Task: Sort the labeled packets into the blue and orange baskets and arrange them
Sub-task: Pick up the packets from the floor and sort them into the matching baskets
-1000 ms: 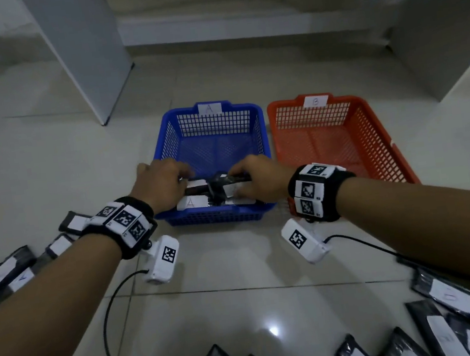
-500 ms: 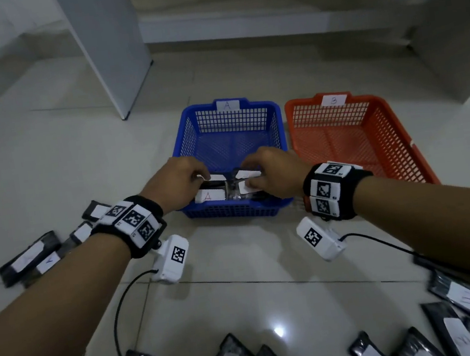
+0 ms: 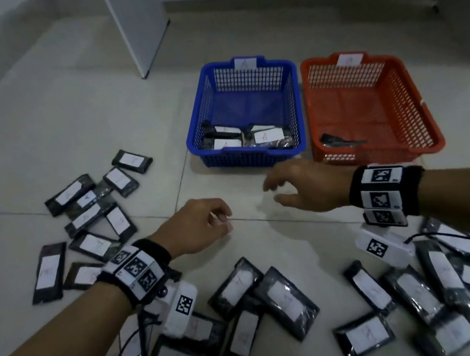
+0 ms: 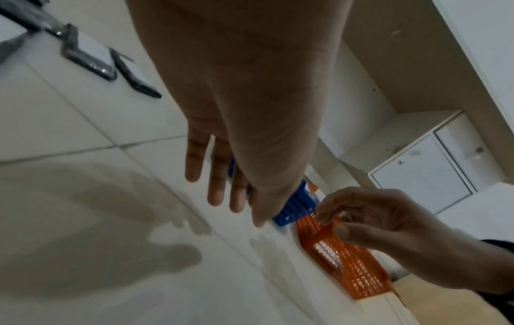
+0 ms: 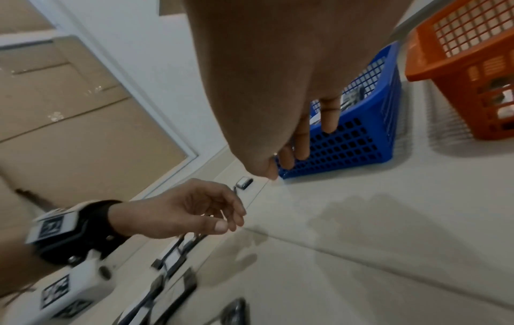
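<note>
The blue basket marked A stands on the tiled floor and holds a few black packets with white labels along its near wall. Right beside it, the orange basket marked B holds one dark packet. My left hand hovers over bare floor in front of the blue basket, fingers loosely curled, holding nothing. My right hand hangs just short of the gap between the two baskets, fingers relaxed and empty. In the wrist views both hands, left and right, are empty.
Several loose labelled packets lie on the floor at the left, in front of me and at the right. A white panel stands behind the baskets. Cables from the wrist cameras trail over the packets.
Both hands have let go of the packets in the blue basket and drawn back toward me over the floor. My head has tilted down, bringing the loose packets into view.
</note>
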